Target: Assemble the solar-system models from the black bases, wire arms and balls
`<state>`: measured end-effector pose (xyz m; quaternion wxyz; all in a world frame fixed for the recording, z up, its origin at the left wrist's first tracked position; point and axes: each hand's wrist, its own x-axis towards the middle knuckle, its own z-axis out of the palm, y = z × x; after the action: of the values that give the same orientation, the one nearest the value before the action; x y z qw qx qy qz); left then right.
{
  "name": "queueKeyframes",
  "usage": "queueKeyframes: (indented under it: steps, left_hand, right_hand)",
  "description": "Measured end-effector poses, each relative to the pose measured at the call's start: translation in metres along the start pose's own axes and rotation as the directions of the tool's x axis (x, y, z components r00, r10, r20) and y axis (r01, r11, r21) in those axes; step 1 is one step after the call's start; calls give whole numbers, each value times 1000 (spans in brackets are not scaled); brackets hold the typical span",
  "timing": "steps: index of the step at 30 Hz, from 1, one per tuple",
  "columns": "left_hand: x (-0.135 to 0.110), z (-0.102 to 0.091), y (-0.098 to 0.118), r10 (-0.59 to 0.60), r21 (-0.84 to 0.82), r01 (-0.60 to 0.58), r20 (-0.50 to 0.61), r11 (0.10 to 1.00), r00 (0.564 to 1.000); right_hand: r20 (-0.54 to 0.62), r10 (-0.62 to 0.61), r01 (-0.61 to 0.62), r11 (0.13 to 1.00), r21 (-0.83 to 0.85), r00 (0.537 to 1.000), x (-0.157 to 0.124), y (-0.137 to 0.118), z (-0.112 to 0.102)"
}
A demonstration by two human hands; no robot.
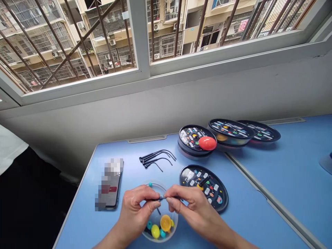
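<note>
My left hand [135, 209] and my right hand [192, 205] meet over a clear round bowl [161, 189], and both pinch a thin black rod [163, 198] held level between their fingertips. Inside the bowl lie small yellow, orange and teal balls [161, 226]. A round black disc [207, 188] with coloured printed marks lies just right of my right hand. A small black and yellow piece sits on it.
Several curved black rods [157, 159] lie behind the bowl. A phone [110, 185] lies at the left. Three more black discs stand at the back [230, 131], one carrying a red ball [207, 143]. The blue table ends at the wall under a window.
</note>
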<state>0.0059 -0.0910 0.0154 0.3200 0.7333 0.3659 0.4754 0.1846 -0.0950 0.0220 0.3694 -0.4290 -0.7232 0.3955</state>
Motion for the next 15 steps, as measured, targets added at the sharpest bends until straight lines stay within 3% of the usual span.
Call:
queueKeyframes:
  steps: [4,8,11,15]
  left_hand:
    - [3,-2,4,-122,-13,123,52,992,991]
    - [13,-13,5,-338,-130,352,116,927,934]
    - [22,-22,-1,-438,-120,435,5,892,899]
    - [35,-22,-16,-511,61,522,-132,851,849]
  right_hand:
    - [-48,-7,8,1000,30,999,2,2,1]
    - [-94,-34,35,999,12,995,3,7,-3]
    - [-231,-51,43,998,-36,972,5,12,-11]
    - [-436,-64,13,993,-117,898,8,15,-20]
